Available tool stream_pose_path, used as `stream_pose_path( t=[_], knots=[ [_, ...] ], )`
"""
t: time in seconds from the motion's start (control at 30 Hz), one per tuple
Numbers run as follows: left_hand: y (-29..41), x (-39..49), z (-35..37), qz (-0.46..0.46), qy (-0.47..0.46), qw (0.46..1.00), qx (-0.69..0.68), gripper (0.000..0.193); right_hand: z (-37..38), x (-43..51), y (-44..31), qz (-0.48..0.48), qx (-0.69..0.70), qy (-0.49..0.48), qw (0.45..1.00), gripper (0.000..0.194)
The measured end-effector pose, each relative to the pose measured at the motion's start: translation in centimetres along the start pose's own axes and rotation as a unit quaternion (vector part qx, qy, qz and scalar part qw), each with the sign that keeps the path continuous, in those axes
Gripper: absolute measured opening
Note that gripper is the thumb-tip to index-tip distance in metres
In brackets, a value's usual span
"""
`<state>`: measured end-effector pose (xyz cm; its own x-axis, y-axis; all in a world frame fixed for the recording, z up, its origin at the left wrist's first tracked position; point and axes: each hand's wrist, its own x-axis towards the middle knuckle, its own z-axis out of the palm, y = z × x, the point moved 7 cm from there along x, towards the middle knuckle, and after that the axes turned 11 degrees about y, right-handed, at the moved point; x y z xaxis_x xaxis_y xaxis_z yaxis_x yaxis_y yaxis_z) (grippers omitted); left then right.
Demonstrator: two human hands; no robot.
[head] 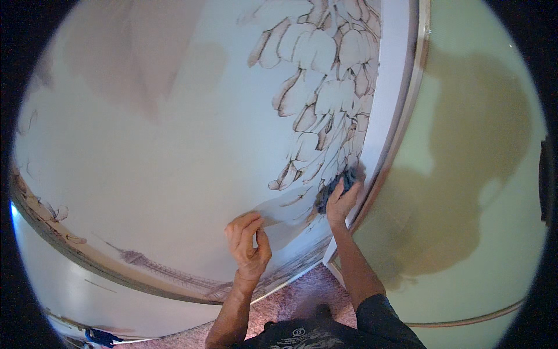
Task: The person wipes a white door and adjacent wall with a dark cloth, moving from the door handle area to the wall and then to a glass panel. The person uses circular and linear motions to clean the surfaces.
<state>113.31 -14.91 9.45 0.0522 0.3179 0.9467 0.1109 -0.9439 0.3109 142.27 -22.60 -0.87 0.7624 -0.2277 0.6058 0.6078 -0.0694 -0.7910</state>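
Observation:
Before me is a pale wall panel (pixel 174 165) with dark-outlined flowers (pixel 307 46) drawn down its right side. My right hand (pixel 342 203) grips a crumpled dark cloth (pixel 346 179) and presses it to the lower end of the drawn flowers, close to the white frame (pixel 394 74). To the left, my left hand (pixel 248 242) is raised with its fingers bent and the thumb near the index finger. I see nothing in it. Whether its fingers touch the panel, I cannot tell.
Right of the white frame lies a green surface (pixel 492 257) with my shadow on it. A drawn tower (pixel 135 257) runs along the panel's lower left. Reddish carpet (pixel 301 294) shows below. A blue object (pixel 102 337) is at the bottom left.

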Motion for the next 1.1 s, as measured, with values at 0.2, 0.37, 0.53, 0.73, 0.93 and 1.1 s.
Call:
stream_pose_path(
  t=[0.2,0.37,0.53,0.73,0.93,1.1],
  knots=[
    [0.3,0.0,0.5,0.012,-0.029,0.999,0.031,0.022,-0.5,-3.5,7.6,0.05,-0.074,0.032,0.996,0.042],
    [0.6,0.3,0.3,0.025,-0.027,0.999,0.021,0.024,0.0,-1.6,3.9,0.007,-0.058,0.046,0.997,0.038],
    [0.6,0.2,0.1,0.007,-0.038,0.999,0.015,0.022,0.9,3.3,-8.2,-0.08,0.04,0.021,0.996,0.034],
    [0.3,0.2,0.0,-0.001,-0.05,0.999,-0.012,0.025,2.0,6.6,-23.6,-0.266,0.109,0.012,0.958,0.027],
    [0.2,0.1,-0.2,0.012,-0.047,0.999,-0.015,0.027,2.6,9.1,-24.4,-0.258,0.118,0.021,0.959,0.03],
    [-0.1,-0.1,0.1,0.006,-0.064,0.998,-0.012,0.024,1.9,9.7,-14.8,-0.16,0.069,0.064,0.983,0.032]
  ],
)
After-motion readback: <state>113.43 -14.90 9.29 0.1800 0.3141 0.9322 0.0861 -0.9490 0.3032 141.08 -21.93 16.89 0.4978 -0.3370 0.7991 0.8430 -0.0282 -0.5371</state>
